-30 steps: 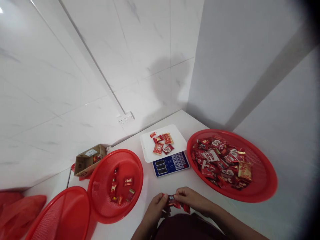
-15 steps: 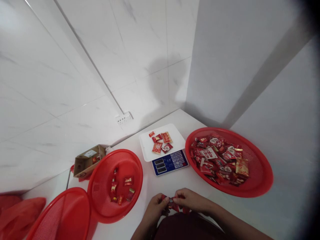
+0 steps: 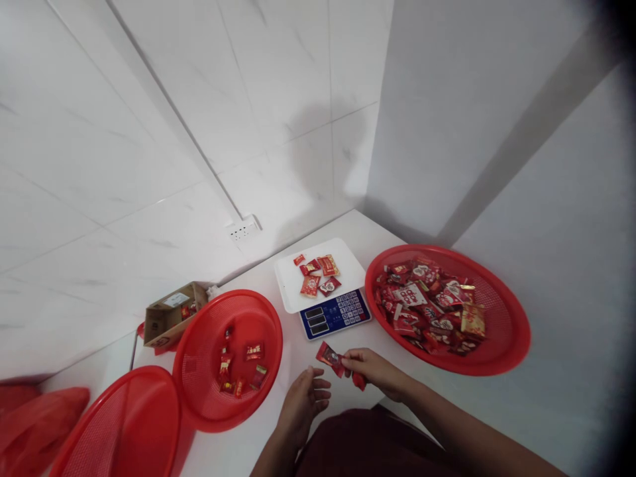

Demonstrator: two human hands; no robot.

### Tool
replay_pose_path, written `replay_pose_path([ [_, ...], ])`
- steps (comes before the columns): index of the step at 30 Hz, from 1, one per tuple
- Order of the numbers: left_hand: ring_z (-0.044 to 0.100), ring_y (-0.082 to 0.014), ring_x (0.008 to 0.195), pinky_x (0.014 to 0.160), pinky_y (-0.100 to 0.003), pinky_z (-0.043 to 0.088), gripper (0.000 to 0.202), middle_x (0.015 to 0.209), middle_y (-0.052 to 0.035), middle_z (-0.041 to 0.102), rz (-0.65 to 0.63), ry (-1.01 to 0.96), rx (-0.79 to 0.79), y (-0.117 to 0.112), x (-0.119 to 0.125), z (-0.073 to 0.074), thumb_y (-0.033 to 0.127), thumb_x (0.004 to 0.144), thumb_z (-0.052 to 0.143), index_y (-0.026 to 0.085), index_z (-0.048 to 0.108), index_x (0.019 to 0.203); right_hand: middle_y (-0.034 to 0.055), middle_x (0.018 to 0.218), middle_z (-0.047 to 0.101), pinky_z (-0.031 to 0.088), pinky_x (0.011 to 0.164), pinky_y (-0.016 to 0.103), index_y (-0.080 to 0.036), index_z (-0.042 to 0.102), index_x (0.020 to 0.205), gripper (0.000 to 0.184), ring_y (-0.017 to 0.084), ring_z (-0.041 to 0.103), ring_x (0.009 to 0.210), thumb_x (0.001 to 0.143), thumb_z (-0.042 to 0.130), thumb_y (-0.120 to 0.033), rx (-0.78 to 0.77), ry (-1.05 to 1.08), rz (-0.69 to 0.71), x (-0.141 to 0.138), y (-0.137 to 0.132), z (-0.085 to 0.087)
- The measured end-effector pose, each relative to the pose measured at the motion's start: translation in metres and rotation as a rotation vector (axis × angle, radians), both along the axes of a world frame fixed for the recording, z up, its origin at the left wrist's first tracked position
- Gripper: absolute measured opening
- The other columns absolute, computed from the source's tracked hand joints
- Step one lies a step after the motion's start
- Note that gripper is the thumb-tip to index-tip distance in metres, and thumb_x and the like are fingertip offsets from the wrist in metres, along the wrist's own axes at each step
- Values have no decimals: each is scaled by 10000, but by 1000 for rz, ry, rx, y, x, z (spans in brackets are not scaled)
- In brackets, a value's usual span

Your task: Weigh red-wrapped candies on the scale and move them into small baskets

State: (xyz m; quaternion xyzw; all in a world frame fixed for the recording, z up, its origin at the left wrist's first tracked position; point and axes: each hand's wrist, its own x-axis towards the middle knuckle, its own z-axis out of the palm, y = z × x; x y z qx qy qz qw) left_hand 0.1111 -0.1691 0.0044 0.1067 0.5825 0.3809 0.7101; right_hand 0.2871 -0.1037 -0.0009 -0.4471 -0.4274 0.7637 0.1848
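Observation:
My right hand [image 3: 370, 368] pinches a red candy packet [image 3: 330, 356] by its edge, with another small red packet [image 3: 358, 381] tucked under the fingers. It hovers over the white table just in front of the scale [image 3: 325, 288]. My left hand [image 3: 304, 401] lies beside it with fingers loosely spread and nothing in them. Several red candy packets [image 3: 318, 275] lie on the scale's white platter.
A large red basket [image 3: 501, 338] full of candy packets stands at the right. A smaller red basket [image 3: 209, 391] with a few candies is at the left, another red basket [image 3: 124, 430] in front of it, a cardboard box [image 3: 169, 315] behind. A wall socket [image 3: 243, 228] is above.
Both hands held the packet together before. Now my left hand has let go and opened, while my right hand has lifted the packet forward toward the scale.

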Motion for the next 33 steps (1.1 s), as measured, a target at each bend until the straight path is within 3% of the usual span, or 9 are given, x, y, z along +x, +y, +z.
replay_pose_path([
  [6, 535, -89, 563, 572, -222, 368, 449, 686, 0, 593, -18, 4, -19, -3, -1, -8, 487, 597, 669, 160, 533, 872, -52, 506, 494, 252, 433, 197, -149, 518, 658, 379, 44, 389, 410, 629, 639, -507, -24, -17, -134, -5, 33, -3],
  [9, 538, -84, 573, 576, -215, 365, 407, 700, 3, 598, -15, 11, -8, -5, -4, -9, 457, 614, 663, 167, 528, 864, -71, 468, 458, 259, 443, 193, -163, 512, 664, 356, 43, 366, 409, 649, 641, -494, 24, 24, -208, -13, 65, 8],
  [13, 536, -81, 575, 576, -210, 361, 359, 700, 5, 595, 6, 13, -2, -9, -9, -10, 408, 631, 655, 171, 520, 864, -48, 593, 534, 311, 480, 187, -173, 556, 758, 331, 49, 437, 478, 682, 628, -487, 36, 24, -246, -22, 94, 22],
  [16, 531, -83, 575, 571, -211, 355, 374, 697, 6, 588, 15, 2, 1, -12, -11, -12, 407, 617, 663, 173, 516, 870, -29, 662, 579, 351, 519, 199, -180, 568, 871, 321, 64, 485, 530, 694, 630, -440, 12, -14, -201, -26, 83, 18],
  [19, 522, -83, 575, 576, -217, 356, 412, 709, 7, 577, 12, -10, 9, -14, -10, -13, 440, 601, 668, 178, 516, 880, -13, 704, 616, 400, 596, 224, -174, 539, 992, 364, 84, 541, 605, 664, 640, -296, -88, -3, -62, -25, 49, 2],
  [21, 525, -90, 594, 590, -229, 366, 446, 738, 1, 574, -20, -11, 12, -13, -8, -11, 474, 588, 668, 181, 519, 890, -4, 735, 635, 413, 637, 230, -163, 534, 997, 421, 88, 560, 644, 591, 641, -192, -160, 57, 31, -23, 24, -9],
  [24, 545, -117, 661, 630, -257, 387, 511, 785, -12, 568, -116, 34, 21, -10, -2, -6, 527, 563, 669, 185, 524, 914, -15, 694, 621, 412, 627, 231, -143, 552, 964, 443, 81, 551, 589, 528, 628, -156, -188, 85, 97, -20, -3, -14],
  [30, 548, -139, 676, 633, -280, 407, 549, 767, -12, 553, -298, 163, 101, -1, 12, -3, 540, 569, 657, 183, 510, 959, -6, 729, 627, 442, 622, 246, -147, 512, 1073, 539, 103, 578, 616, 550, 628, -208, -77, 65, 55, -4, -7, 11],
  [33, 541, -145, 670, 616, -277, 411, 475, 751, -19, 555, -288, 318, 190, 5, 8, -4, 503, 626, 621, 174, 524, 955, 30, 810, 651, 468, 652, 269, -161, 515, 1098, 510, 138, 600, 722, 607, 609, -262, 51, -33, -35, 23, 6, 24],
])
